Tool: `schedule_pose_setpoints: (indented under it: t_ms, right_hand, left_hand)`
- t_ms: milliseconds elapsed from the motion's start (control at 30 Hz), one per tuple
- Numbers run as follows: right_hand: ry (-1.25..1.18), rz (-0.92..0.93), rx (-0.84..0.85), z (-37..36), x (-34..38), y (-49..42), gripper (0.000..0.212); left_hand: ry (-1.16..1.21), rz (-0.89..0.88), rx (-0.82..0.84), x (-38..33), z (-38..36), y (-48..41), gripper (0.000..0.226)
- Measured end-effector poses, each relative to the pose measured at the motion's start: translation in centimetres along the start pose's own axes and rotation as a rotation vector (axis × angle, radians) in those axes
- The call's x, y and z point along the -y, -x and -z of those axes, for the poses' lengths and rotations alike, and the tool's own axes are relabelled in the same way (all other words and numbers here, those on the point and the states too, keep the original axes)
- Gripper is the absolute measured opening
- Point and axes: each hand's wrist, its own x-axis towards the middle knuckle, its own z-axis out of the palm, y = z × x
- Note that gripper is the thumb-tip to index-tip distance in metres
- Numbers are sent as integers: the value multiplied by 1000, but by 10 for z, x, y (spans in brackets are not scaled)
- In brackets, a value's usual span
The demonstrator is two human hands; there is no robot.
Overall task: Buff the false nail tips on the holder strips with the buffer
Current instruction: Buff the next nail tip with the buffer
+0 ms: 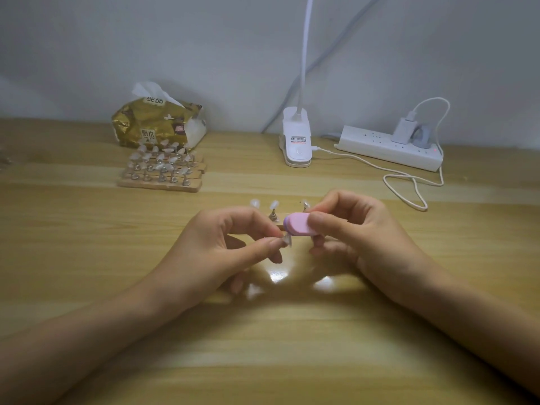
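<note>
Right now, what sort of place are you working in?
Likely a home craft desk: wooden table against a plain wall, with a clip lamp, power strip and tissue pack.

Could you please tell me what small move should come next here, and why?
Probably stroke the buffer lightly across the nail tip. The right hand pinches the pink buffer right beside the tip that the left hand pinches, and the two look close or touching.
</note>
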Motion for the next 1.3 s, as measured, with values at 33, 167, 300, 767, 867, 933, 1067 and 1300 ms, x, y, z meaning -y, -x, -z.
schedule_pose_setpoints:
  t_ms: [33,167,300,767,867,933,1067,1300]
  right_hand:
    - [8,3,32,-1,-2,1,15]
    - [33,20,61,-3,-3,1,16]
    - [7,1,77,-3,-3,2,14]
    - [1,20,56,0,-2,-1,18]
    - [56,46,128,-3,-4,0,15]
    - [50,43,78,0,-3,-2,15]
    - [13,43,125,-1,-5,-1,14]
    - [36,72,124,-2,-4,0,14]
  left_hand:
    - [-5,-2,4,0,0,0,6]
    - [-14,-1,1,0,0,-1,7]
    - [-18,0,20,0,0,0,7]
    - [8,25,13,0,0,-2,9]
    - [-13,32,22,0,0,-2,14]
    - [7,42,17,0,0,-2,13]
    - [8,48,19,0,0,-3,9]
    - [14,39,49,-1,1,-4,13]
